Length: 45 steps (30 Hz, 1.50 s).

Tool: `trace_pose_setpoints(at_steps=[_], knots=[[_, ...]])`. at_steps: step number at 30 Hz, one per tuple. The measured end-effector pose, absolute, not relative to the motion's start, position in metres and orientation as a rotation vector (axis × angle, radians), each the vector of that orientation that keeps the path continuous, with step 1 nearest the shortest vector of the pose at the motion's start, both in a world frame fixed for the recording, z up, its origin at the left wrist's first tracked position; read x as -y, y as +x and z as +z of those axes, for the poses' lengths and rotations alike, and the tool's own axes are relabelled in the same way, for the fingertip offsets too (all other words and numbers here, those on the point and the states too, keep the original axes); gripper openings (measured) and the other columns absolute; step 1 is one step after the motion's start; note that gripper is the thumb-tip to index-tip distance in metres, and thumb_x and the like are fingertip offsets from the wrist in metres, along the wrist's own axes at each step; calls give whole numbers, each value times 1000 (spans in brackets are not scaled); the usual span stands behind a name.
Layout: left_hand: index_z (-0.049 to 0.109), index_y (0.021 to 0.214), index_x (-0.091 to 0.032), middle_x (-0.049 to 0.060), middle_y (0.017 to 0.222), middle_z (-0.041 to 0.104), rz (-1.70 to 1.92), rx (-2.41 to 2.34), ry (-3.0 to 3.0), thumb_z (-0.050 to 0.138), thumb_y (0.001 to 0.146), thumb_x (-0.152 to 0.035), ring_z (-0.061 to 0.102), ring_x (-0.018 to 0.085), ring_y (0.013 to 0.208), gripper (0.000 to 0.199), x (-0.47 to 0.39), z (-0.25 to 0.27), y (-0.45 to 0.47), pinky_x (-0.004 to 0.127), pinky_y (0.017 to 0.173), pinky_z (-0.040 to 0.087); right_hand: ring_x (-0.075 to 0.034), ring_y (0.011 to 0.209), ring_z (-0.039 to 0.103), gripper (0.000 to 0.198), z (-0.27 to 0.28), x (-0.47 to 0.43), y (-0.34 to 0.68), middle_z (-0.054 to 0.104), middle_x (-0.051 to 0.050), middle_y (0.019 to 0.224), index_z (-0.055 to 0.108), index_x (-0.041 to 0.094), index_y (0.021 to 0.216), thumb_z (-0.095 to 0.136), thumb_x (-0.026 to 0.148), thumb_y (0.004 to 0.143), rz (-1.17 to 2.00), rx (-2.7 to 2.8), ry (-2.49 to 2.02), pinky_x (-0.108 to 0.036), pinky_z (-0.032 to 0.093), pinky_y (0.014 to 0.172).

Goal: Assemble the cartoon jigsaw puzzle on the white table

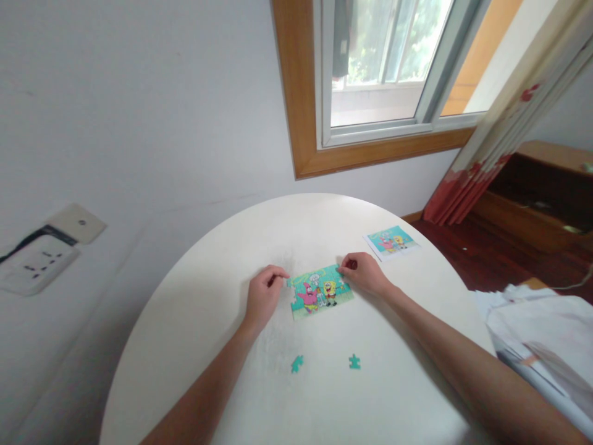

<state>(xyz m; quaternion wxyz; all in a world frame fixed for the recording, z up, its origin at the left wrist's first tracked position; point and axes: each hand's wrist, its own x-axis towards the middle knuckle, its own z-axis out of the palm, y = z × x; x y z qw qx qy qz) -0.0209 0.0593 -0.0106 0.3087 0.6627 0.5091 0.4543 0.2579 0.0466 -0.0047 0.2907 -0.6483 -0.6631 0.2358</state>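
Head view: two hands meet a small puzzle [319, 293] at its far corners.

Left hand [265, 298] has its fingertips drawn together at the far left corner, right hand [365, 275] likewise at the far right; whether either pinches a piece or merely presses, I cannot tell. The puzzle lies flat on the table [185, 346] between both grips, probably braced from two sides so it does not slide. Nearer the person than the grips, the loose pieces, one [297, 364] and another [354, 361], lie apart, seemingly for easy picking. Just beyond the right grip, the card [392, 242] lies face up, perhaps for glancing at. Counted: two hands, one puzzle, two loose pieces, one card, one table.
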Motion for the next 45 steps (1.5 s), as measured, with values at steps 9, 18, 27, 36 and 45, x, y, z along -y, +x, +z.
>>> trace_pose_setpoints(at_steps=[9,18,27,36,45], knots=[[66,74,-17,0,72,63,1199,-1345,1751,48,74,-18,54,14,67,18,-59,-9,-19,24,66,40,-13,61,55,15,-7,-47,261,67,-1,68,68,17,72,68,31,76,638,1789,-1696,-24,37,58],[67,73,-17,0,71,65,1211,-1369,1725,49,72,-19,53,14,65,19,-58,-5,-15,24,62,40,-15,68,56,10,29,-22,266,69,-5,77,71,17,80,61,20,81,630,2035,-1554,-25,39,65],[67,73,-17,0,69,64,1212,-1363,1724,48,71,-18,54,13,64,19,-57,-4,-14,24,62,40,-20,79,64,13,53,77,227,70,-8,95,70,21,90,71,21,77,794,2498,-1687,-28,36,64],[68,74,-17,0,70,64,1190,-1391,1710,49,71,-19,53,13,63,19,-58,-7,-16,23,61,40,-22,89,59,15,29,114,224,65,-12,100,61,17,85,56,4,80,736,2451,-1727,-30,43,75],[68,73,-17,-1,67,63,1215,-1359,1696,48,71,-18,54,13,64,20,-58,-8,-17,23,61,40,-18,83,57,23,27,108,224,63,-8,92,59,17,84,47,-1,78,860,2259,-1543,-28,44,74]])
